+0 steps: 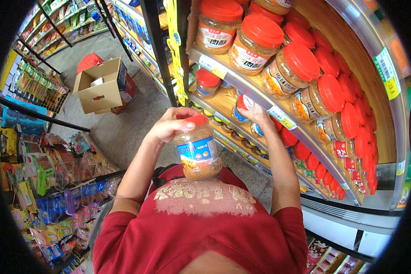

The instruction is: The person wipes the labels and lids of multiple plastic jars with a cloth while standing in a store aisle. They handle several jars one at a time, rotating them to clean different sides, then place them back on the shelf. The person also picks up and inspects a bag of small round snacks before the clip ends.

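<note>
My left hand (173, 125) grips a clear plastic jar (199, 154) by its red screw lid, in front of my body. A blue label wraps the jar, and brown flaky food shows inside. My right hand (257, 112) reaches under the upper shelf to the lower one. Its fingers are at the red lid of a blue-labelled jar (239, 114) standing there. A thin white piece (248, 102) shows at these fingertips; whether it is cloth or paper I cannot tell. Another red-lidded jar (207, 82) stands farther left on that lower shelf.
The upper shelf's clear price rail (246, 90) runs just above my right forearm. Large red-lidded jars (257, 42) crowd that shelf. An open cardboard box (101, 85) sits on the grey floor (137, 102), beside a red plastic stool (89, 61). Packaged snacks (51, 164) fill racks at left.
</note>
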`<state>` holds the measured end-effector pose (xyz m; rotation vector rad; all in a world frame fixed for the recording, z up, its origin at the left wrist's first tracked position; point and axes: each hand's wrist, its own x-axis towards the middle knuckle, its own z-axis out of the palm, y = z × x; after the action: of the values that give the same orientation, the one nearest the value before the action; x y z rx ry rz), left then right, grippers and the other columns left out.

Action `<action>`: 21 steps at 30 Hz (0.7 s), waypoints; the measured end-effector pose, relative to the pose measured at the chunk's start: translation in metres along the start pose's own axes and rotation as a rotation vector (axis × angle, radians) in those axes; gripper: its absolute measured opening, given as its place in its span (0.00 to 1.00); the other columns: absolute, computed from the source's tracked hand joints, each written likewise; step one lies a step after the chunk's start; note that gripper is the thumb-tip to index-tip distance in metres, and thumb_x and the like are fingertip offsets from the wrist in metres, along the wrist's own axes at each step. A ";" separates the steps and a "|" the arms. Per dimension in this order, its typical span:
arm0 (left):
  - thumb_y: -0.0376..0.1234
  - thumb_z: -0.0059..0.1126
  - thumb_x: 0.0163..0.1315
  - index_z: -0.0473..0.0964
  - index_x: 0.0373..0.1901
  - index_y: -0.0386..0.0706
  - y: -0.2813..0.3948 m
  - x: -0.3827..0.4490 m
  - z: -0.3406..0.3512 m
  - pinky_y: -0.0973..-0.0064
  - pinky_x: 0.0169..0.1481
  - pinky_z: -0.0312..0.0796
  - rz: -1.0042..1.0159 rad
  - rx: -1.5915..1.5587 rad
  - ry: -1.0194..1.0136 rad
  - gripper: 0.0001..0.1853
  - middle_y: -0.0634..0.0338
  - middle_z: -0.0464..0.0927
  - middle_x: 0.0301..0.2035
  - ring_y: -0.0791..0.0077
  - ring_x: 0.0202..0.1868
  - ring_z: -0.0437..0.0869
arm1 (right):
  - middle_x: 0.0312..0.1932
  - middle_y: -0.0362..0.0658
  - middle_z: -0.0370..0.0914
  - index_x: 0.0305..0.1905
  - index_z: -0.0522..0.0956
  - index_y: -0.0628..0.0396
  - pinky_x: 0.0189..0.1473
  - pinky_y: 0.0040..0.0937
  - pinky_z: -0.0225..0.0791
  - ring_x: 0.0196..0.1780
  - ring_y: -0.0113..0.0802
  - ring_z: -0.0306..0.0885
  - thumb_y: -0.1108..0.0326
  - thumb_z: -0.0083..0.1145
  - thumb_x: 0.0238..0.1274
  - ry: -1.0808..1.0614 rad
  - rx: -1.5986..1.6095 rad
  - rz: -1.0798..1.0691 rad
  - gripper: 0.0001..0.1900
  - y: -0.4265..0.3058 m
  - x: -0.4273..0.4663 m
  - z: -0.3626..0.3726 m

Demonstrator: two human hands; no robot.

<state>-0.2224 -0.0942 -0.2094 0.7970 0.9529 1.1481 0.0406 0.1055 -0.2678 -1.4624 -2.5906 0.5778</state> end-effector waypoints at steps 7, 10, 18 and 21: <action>0.48 0.71 0.44 0.70 0.54 0.28 -0.009 -0.003 -0.003 0.67 0.59 0.70 0.002 -0.153 -0.120 0.41 0.47 0.77 0.49 0.63 0.51 0.80 | 0.64 0.58 0.61 0.65 0.63 0.56 0.68 0.43 0.54 0.68 0.52 0.59 0.50 0.70 0.41 0.032 0.128 -0.044 0.44 0.005 -0.009 0.002; 0.48 0.70 0.47 0.68 0.56 0.29 -0.019 -0.002 -0.001 0.66 0.61 0.69 0.009 -0.236 -0.163 0.41 0.47 0.76 0.51 0.62 0.53 0.78 | 0.63 0.62 0.62 0.65 0.61 0.60 0.68 0.39 0.55 0.67 0.53 0.60 0.51 0.71 0.39 0.038 0.129 0.019 0.47 0.003 -0.011 0.003; 0.52 0.69 0.45 0.67 0.57 0.35 -0.036 0.005 0.004 0.65 0.62 0.68 0.044 -0.389 -0.194 0.42 0.49 0.74 0.52 0.62 0.54 0.77 | 0.66 0.65 0.57 0.67 0.58 0.63 0.70 0.40 0.51 0.70 0.56 0.55 0.52 0.73 0.39 0.134 0.039 -0.008 0.50 -0.004 -0.010 0.013; 0.54 0.68 0.45 0.65 0.58 0.35 -0.042 0.004 0.006 0.61 0.62 0.68 0.060 -0.426 -0.153 0.44 0.46 0.73 0.54 0.58 0.55 0.76 | 0.63 0.65 0.62 0.64 0.61 0.64 0.68 0.40 0.55 0.67 0.54 0.61 0.55 0.69 0.46 0.133 0.061 -0.051 0.42 0.002 -0.015 0.011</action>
<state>-0.2010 -0.1007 -0.2455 0.5590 0.5329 1.2673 0.0473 0.0907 -0.2772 -1.3631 -2.4788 0.5289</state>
